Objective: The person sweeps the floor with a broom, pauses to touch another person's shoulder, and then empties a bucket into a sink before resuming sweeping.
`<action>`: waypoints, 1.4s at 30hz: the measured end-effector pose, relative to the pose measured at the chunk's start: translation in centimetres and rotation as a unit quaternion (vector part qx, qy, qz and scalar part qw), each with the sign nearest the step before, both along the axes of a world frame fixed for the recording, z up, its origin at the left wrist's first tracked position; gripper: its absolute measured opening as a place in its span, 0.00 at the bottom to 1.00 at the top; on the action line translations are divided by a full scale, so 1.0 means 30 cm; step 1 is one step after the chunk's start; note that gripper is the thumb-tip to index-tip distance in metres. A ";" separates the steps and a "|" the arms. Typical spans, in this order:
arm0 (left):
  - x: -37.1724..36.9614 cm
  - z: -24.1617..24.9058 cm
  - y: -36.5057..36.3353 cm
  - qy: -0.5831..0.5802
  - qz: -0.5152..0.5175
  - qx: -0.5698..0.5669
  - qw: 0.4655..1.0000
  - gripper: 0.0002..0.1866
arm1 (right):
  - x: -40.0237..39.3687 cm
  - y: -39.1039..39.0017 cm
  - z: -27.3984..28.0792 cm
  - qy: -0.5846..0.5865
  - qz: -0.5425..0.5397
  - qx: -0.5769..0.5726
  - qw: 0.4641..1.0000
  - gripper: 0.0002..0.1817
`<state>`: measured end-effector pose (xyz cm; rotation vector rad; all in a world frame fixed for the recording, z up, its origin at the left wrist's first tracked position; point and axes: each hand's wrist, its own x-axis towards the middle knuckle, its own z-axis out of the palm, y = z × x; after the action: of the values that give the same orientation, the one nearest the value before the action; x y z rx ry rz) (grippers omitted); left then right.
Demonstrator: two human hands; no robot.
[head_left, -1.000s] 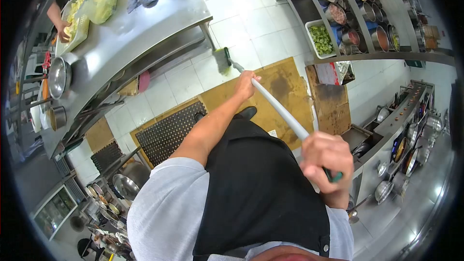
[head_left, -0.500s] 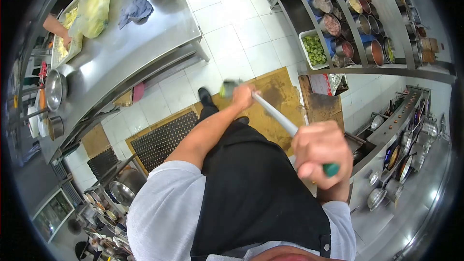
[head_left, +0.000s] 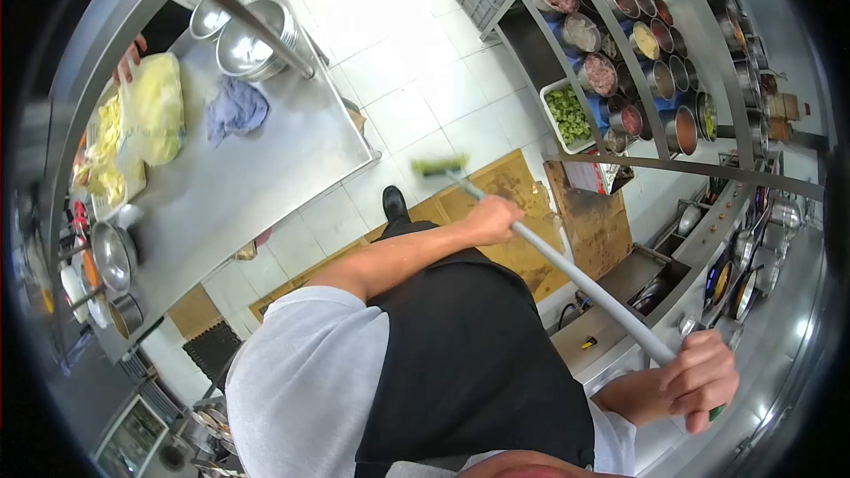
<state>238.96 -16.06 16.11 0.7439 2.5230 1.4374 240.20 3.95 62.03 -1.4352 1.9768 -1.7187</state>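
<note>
A broom with a long grey handle slants across in front of me. Its green-bristled head is at the white floor tiles, just beyond the cardboard, slightly blurred. My left hand is wrapped round the lower part of the handle, not far above the head. Out to the right, my right hand grips the top end, where a bit of green cap sticks out below the fingers. My boot stands on the floor left of the broom head.
Flat cardboard covers part of the floor. On the left, a steel table holds metal bowls, a blue cloth and a yellow-filled bag by another person's hand. Shelving with food pots stands right.
The broom head has swung forward from the cardboard's edge onto the tiles. My right hand has moved right and down with the handle's top; my left hand has shifted right and slightly down.
</note>
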 end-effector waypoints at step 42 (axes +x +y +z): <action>-1.085 -0.317 -0.065 -0.066 0.059 -0.125 0.988 0.21 | -1.015 0.033 -0.424 -0.169 -0.002 0.026 0.985 0.14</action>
<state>206.41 -18.02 6.58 0.4485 2.6142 1.1288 209.76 4.93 49.31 -1.0401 1.8273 -1.7592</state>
